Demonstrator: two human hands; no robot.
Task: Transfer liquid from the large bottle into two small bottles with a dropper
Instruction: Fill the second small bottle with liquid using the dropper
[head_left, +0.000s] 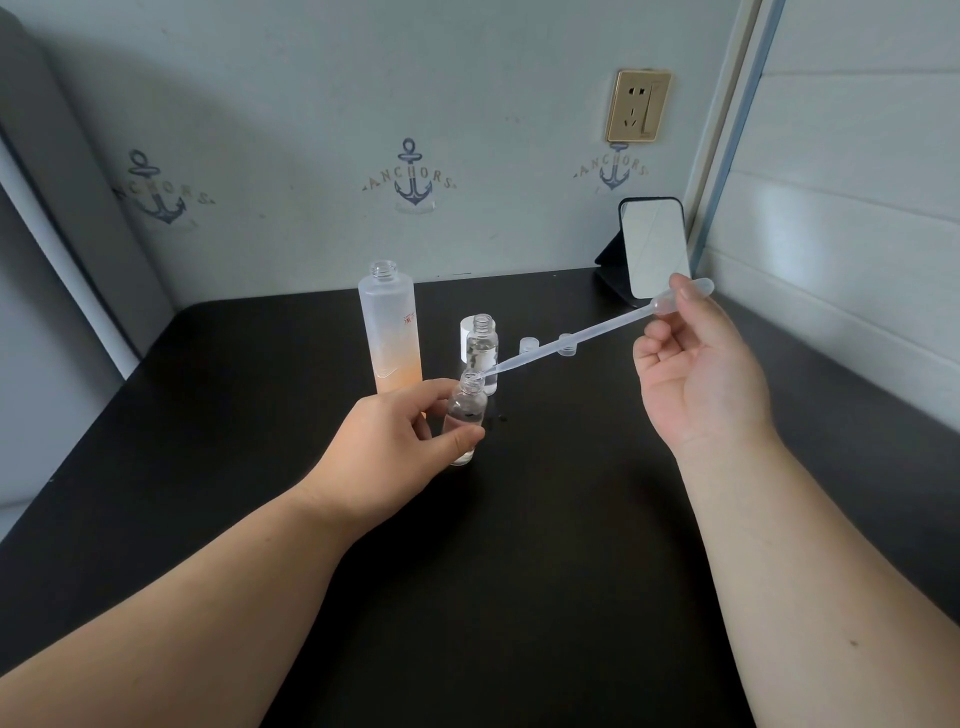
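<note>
A tall frosted large bottle (390, 332) stands uncapped on the black table, with orange liquid in its lower part. My left hand (400, 441) grips a small clear bottle (466, 410) that stands on the table in front of it. My right hand (696, 364) pinches the bulb of a translucent plastic dropper (571, 343), whose tip rests in the mouth of that small bottle. A second small clear bottle (482, 353) stands open just behind, beside the large bottle.
Two small clear caps (529, 344) (567, 347) lie behind the dropper, and a white cap (467, 332) stands behind the second bottle. A mirror on a black stand (655, 249) sits at the back right corner. Walls enclose the black table (519, 545) at back and right.
</note>
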